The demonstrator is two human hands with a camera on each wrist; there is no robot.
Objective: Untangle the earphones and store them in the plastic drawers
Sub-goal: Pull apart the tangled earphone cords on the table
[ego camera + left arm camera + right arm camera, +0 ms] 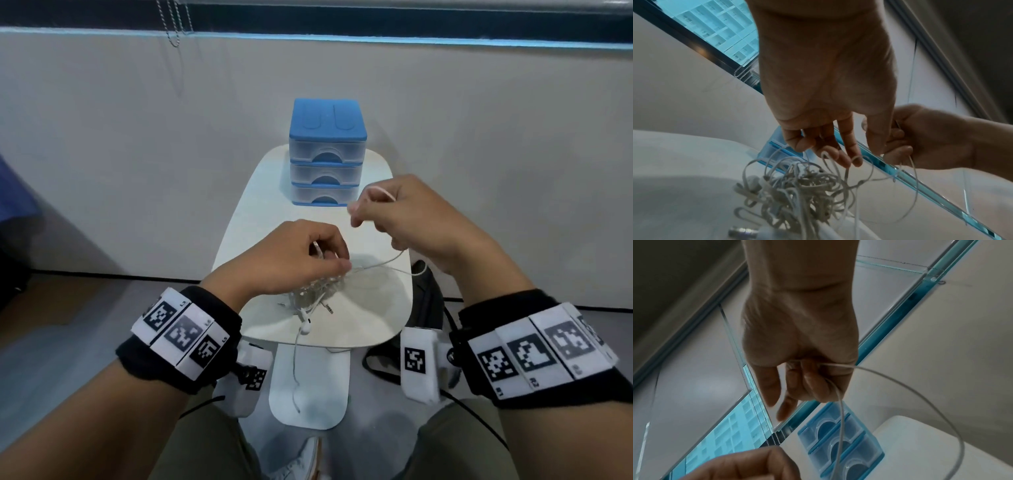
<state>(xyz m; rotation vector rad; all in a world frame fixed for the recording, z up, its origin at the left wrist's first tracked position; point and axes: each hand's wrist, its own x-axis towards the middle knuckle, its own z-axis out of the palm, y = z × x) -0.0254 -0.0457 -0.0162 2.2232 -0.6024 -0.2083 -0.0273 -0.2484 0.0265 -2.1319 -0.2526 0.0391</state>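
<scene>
A tangle of white earphones (315, 294) lies on the near part of a small white table (260, 212). My left hand (329, 255) hovers just above the tangle and pinches some of its cords; in the left wrist view the tangle (797, 191) hangs below the left hand (828, 151). Up and to the right, my right hand (363, 212) grips one cord, which loops over its fingers and runs back down to the tangle. The right wrist view shows the right hand (797, 386) curled round that cord (920, 395). The blue plastic drawers (327, 154), three high and all closed, stand at the table's far end.
One earphone cord (295, 363) dangles over the table's near edge toward the white table base (308, 387). A black bag (424, 301) sits on the floor to the right of the table. A white wall and a window ledge lie behind.
</scene>
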